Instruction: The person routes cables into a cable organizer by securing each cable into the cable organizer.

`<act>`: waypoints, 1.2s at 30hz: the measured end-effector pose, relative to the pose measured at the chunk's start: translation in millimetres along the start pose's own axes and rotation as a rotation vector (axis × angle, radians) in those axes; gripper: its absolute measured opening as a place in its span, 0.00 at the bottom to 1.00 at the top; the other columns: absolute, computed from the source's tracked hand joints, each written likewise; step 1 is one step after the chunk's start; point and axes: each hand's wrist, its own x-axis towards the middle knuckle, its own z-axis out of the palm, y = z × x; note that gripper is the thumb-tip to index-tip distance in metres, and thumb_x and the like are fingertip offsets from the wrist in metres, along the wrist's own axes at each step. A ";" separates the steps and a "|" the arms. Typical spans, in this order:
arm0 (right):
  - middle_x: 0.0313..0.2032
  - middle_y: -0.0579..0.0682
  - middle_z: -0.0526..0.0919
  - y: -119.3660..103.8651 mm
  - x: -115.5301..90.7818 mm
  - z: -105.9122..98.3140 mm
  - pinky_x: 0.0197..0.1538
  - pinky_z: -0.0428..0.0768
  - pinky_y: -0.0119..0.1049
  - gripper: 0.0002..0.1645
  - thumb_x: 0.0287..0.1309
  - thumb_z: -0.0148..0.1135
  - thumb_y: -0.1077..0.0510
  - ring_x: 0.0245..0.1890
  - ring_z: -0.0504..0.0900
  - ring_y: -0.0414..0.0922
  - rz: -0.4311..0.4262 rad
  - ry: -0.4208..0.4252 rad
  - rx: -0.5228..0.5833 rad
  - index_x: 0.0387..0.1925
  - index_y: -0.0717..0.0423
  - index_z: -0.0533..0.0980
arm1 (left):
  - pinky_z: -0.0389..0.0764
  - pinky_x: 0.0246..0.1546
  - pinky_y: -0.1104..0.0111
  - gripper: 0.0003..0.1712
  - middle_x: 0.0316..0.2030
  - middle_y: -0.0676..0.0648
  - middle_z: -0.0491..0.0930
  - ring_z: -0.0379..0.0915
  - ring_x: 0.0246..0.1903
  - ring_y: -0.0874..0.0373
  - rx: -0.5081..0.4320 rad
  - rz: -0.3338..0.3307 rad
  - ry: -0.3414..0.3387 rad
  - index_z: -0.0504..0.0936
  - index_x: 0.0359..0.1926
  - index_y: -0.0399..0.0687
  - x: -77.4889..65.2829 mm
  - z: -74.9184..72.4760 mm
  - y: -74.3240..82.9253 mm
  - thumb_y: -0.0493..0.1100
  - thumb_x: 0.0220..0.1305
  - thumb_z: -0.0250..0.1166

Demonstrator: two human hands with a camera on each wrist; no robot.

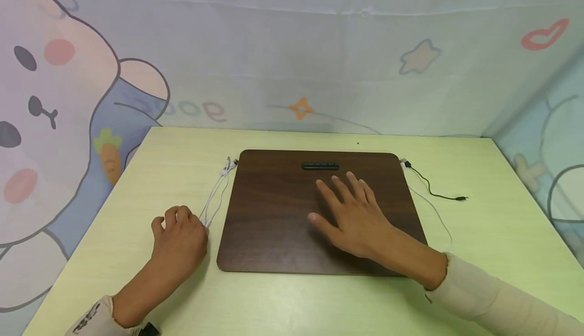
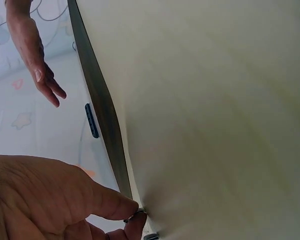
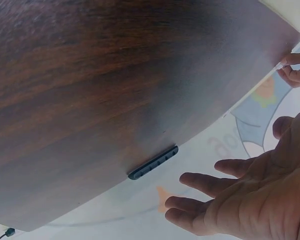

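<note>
To the left of a dark brown wood-grain board [image 1: 269, 224], my left hand [image 1: 179, 242] pinches the near end of a white cable [image 1: 211, 199] between thumb and finger. The left wrist view shows the thumb [image 2: 110, 202] and a finger meeting on a small metallic-looking piece, mostly hidden. My right hand [image 1: 358, 224] hovers over the board with its fingers spread, holding nothing. Beyond its fingertips, a black slotted cable holder [image 1: 320, 165] lies near the board's far edge.
By the board's far left corner lie the white cable's other plugs [image 1: 231, 165]. On the right, a short black cable [image 1: 431, 186] and a thin white cable [image 1: 438, 214] lie on the pale table [image 1: 292, 305]. A printed curtain [image 1: 283, 47] hangs behind the table.
</note>
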 end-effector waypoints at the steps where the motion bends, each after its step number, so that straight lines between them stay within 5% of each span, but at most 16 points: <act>1: 0.86 0.68 0.63 -0.3 -0.1 -0.1 0.88 0.52 0.74 0.49 0.83 0.49 0.27 0.90 0.49 0.75 -0.001 0.001 0.001 0.90 0.48 0.59 | 0.65 0.62 0.29 0.17 0.49 0.26 0.77 0.67 0.64 0.23 -0.001 -0.001 -0.002 0.78 0.31 0.27 0.2 0.1 0.0 0.37 0.78 0.65; 13: 0.86 0.67 0.65 -2.1 -2.3 -0.5 0.88 0.52 0.73 0.48 0.84 0.49 0.27 0.89 0.51 0.75 -0.011 0.010 -0.009 0.90 0.49 0.61 | 0.63 0.65 0.24 0.20 0.49 0.24 0.76 0.65 0.66 0.20 -0.029 -0.029 -0.039 0.81 0.38 0.19 2.0 -2.4 -0.8 0.40 0.78 0.65; 25: 0.85 0.68 0.65 -1.8 -1.8 0.5 0.88 0.52 0.73 0.48 0.84 0.49 0.27 0.89 0.51 0.76 -0.017 0.009 -0.007 0.90 0.49 0.61 | 0.63 0.64 0.24 0.16 0.48 0.25 0.76 0.66 0.66 0.20 -0.039 -0.015 0.064 0.74 0.38 0.28 0.7 -2.5 0.2 0.39 0.75 0.66; 36: 0.85 0.68 0.65 -2.6 -0.9 2.5 0.89 0.51 0.73 0.49 0.84 0.48 0.27 0.89 0.50 0.75 -0.016 -0.008 -0.006 0.90 0.49 0.60 | 0.62 0.66 0.25 0.08 0.59 0.26 0.76 0.67 0.68 0.21 -0.051 0.025 0.033 0.76 0.46 0.35 3.0 0.0 2.1 0.37 0.77 0.65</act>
